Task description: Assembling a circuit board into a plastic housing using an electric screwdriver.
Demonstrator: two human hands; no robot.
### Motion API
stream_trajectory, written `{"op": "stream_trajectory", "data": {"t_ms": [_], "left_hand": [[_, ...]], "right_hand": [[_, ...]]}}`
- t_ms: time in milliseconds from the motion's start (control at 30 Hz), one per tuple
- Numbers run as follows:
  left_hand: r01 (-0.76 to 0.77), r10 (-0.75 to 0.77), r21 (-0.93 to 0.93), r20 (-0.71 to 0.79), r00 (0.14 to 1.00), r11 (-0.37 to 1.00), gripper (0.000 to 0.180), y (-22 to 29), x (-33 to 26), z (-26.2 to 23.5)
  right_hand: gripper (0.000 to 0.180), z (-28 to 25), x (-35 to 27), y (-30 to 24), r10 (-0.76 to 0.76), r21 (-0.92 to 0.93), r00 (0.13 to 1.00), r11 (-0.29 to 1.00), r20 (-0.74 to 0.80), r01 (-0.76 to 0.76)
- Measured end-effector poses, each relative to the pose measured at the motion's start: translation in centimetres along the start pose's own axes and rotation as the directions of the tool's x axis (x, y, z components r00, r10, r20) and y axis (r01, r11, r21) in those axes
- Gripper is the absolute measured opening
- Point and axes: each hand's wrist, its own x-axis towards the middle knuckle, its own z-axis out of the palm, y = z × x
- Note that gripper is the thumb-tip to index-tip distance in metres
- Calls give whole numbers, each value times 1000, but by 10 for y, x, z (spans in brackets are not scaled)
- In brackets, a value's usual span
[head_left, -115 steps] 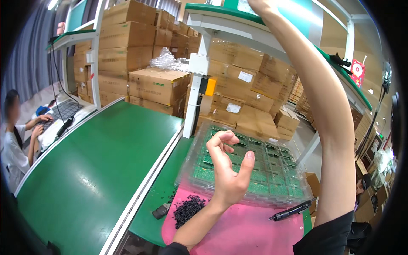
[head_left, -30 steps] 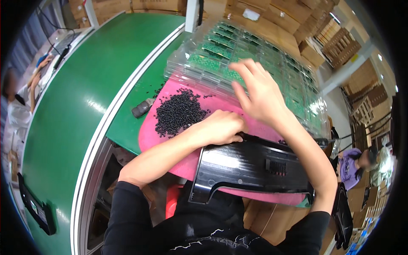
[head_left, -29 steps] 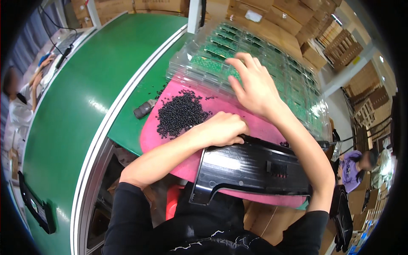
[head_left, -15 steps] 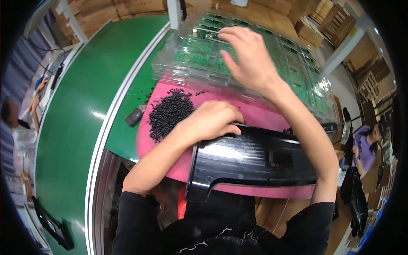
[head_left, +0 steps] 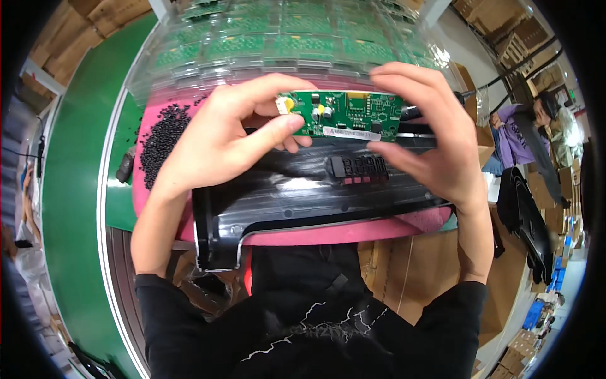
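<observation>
A green circuit board [head_left: 341, 115] with a white connector, small components and a white label strip is held up over the black plastic panel. My left hand [head_left: 230, 129] grips the board's connector end between thumb and fingers. Around its other end my right hand [head_left: 445, 136] is spread, thumb below and fingers above; no firm grip shows. The long, glossy panel [head_left: 284, 205], with a row of digit-shaped cutouts, lies beneath both hands on a pink mat [head_left: 315, 237].
Clear plastic trays [head_left: 189, 79] filled with green boards stand beyond the mat. A pile of small black parts [head_left: 163, 139] lies at the mat's left, near a dark lump [head_left: 125, 165]. A green surface [head_left: 72, 183] runs along the left. Another person [head_left: 514, 136] is at right.
My right hand has come back from over the trays, and a circuit board is now before me. My left hand has left the panel's edge and grips the board.
</observation>
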Motion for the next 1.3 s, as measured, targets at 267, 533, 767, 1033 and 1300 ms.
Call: {"op": "stream_trajectory", "data": {"t_ms": [267, 533, 767, 1033, 1300], "left_hand": [[176, -167, -61, 124, 978, 983, 38, 5, 29, 27], [150, -227, 354, 189, 955, 923, 52, -28, 30, 50], [110, -275, 507, 264, 925, 855, 48, -43, 26, 54], [117, -316, 544, 288, 904, 831, 49, -42, 27, 53], [50, -276, 571, 317, 908, 820, 48, -43, 27, 50]], "right_hand": [[64, 1, -57, 20, 118, 101, 980, 990, -159, -102], [54, 31, -103, 40, 443, 280, 885, 840, 140, -465], [53, 34, -105, 38, 476, 250, 841, 808, 256, -533], [54, 36, -105, 36, 470, 200, 840, 826, 269, -526], [59, 33, -102, 36, 463, 190, 841, 832, 280, -522]]}}
